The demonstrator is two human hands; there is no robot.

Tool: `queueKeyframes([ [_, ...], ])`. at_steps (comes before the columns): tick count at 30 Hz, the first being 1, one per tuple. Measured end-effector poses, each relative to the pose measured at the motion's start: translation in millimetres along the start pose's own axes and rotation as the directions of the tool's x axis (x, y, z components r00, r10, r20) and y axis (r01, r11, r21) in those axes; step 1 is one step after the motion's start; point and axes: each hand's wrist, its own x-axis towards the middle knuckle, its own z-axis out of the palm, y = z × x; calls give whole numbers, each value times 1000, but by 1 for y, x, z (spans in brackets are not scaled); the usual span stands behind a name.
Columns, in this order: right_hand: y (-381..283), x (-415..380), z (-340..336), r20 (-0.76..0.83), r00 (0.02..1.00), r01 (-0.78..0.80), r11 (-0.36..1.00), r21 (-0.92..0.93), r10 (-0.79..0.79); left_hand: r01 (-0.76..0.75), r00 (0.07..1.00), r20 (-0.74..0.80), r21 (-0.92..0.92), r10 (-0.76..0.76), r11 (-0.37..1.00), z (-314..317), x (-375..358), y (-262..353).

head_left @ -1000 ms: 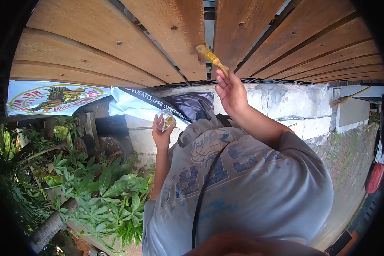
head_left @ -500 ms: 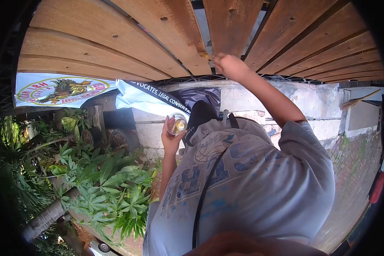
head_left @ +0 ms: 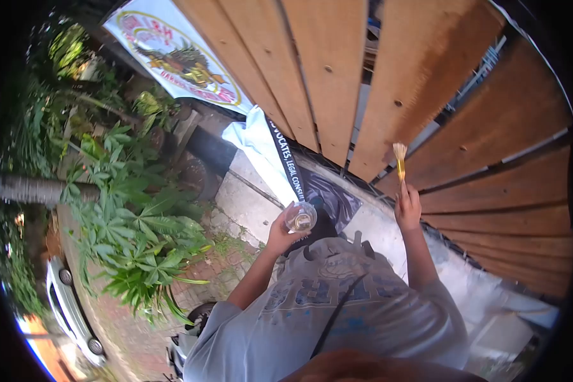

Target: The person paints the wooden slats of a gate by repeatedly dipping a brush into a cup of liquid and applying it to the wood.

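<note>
A small brush with pale bristles and a yellow handle points up from my right hand, whose fingers are closed round the handle. Its bristles are at the near end of the brown wooden slats; whether they touch the wood I cannot tell. One slat has a darker, wet-looking area on its right side. My left hand holds a clear cup with a little yellowish liquid, low in front of my body.
A banner with an emblem hangs beyond the slats at the upper left, its white and black part folded below. Green plants and a tree trunk stand to the left. A parked car is at the lower left.
My view has turned, so the slats now lie at the upper right. My right hand has drawn back from the slats, and the whole brush now shows. The cup stays in my left hand.
</note>
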Motion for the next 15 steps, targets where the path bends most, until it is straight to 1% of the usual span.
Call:
queueKeyframes([
  [1,6,-8,13,31,1000,-3,1000,-18,3,27,1000,6,7,-27,1000,-1,-2,3],
  [3,21,-27,42,111,991,-71,997,-23,73,-11,999,-30,35,12,999,1,-4,10],
  [4,26,-34,52,142,985,-92,996,-17,94,11,1000,-22,21,-11,1000,3,-5,13],
  [6,28,-40,64,155,983,-96,995,-2,96,48,999,-4,-25,-48,999,6,-8,15],
  [7,28,-43,67,169,979,-117,993,-1,115,44,999,-2,-22,-44,999,7,-9,14],
  [9,27,-44,73,148,983,-112,994,-10,112,43,999,14,-34,-42,999,8,-10,13],
  [10,25,-41,74,224,968,-124,992,32,114,51,998,40,-29,-50,998,6,-9,12],
  [11,26,-47,67,301,943,-163,985,52,140,20,999,27,-13,-20,1000,5,-8,9],
  [12,31,-51,71,361,918,-168,986,-18,163,8,999,41,-4,-8,1000,9,-8,5],
  [13,31,-49,68,367,916,-168,986,-6,158,12,999,52,-26,-11,1000,14,-9,11],
  [14,39,-51,71,486,842,-228,971,-70,233,13,998,63,9,-13,1000,14,-7,8],
  [15,47,-49,73,632,722,-264,957,-123,280,0,998,66,48,-3,999,17,-5,5],
])
